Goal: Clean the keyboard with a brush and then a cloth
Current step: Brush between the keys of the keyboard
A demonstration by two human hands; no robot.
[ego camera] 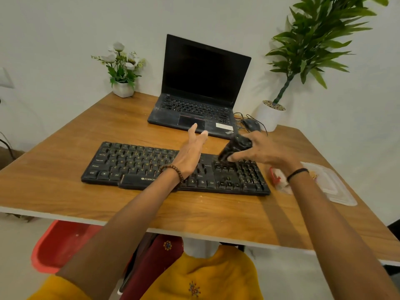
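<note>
The flat black plastic keyboard (134, 163) lies on the brown wooden bench (65, 191) beneath my hands. My left hand (190, 152) hovers above its middle, fingers straight and loose. My right hand (266, 152) grips a stubby black brush (232, 149), bristles on the keys below. Beyond stands an open black laptop (201, 83).

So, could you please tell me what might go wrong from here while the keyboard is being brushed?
1. The right hand works the brush over the right end of the keyboard. Dust flicked backward could land on the open laptop just behind it.
2. The left hand appears to hover open rather than steady the keyboard, so firm strokes might shift it on the table.
</note>
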